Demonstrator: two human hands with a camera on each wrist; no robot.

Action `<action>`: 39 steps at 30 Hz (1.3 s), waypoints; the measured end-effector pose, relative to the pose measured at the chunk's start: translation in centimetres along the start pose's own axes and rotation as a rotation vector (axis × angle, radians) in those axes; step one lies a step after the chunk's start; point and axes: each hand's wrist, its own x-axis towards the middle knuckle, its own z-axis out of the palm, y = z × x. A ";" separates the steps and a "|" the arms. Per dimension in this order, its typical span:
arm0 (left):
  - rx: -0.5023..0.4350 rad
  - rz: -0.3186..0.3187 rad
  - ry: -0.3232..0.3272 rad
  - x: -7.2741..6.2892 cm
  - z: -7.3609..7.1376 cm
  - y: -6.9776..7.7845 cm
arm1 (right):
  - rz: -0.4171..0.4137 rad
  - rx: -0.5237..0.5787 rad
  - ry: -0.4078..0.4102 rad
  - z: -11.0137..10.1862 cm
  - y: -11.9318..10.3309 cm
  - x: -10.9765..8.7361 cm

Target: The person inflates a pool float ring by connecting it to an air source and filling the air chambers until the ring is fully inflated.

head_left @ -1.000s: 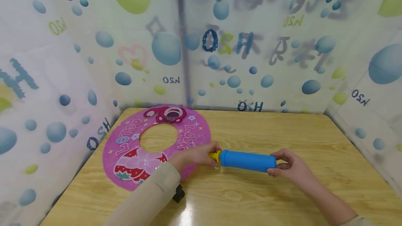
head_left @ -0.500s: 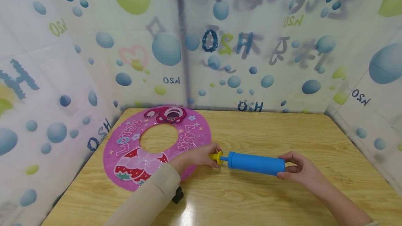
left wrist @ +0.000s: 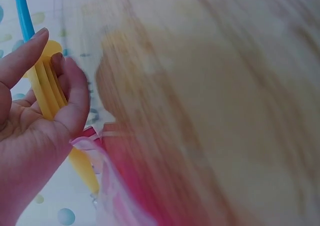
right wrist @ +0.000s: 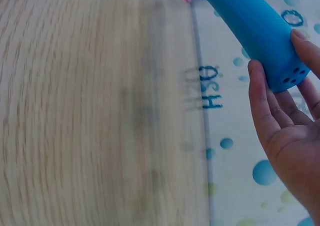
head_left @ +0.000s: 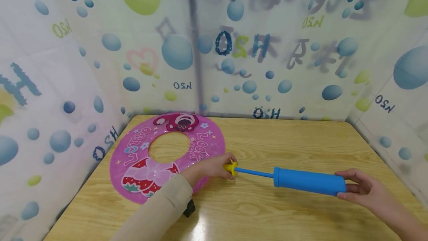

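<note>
Head view: blue pump (head_left: 309,181) spans the gap between the two hands, lying toward the right side of the wooden surface (head_left: 284,140). Left grip (head_left: 214,166) grasps the yellow handle (head_left: 229,167); a length of thin blue rod (head_left: 254,172) is exposed between handle and barrel. Right grip (head_left: 366,189) grasps the barrel's far end, thumb below and fingers above. Barrel tilts slightly down toward the right hand. Pink ring (head_left: 208,144), flat and printed, lies on the surface at left, partly under the left forearm. Patterned sheet (head_left: 177,51) stands behind.

Left wrist view: yellow handle runs lengthwise through the grip, fingers curled about it, thumb alongside. Rod leaves its upper end; narrow yellow tip emerges below the hand, near the ring's edge. Surface blurred.

Right wrist view: fingertips and thumb pinch the barrel's rim; end face, with several holes, is turned toward the palm.
</note>
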 end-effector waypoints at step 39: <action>-0.009 0.015 -0.006 -0.4 0.2 0.3 | 0.065 0.057 -0.012 10.4 -2.8 5.4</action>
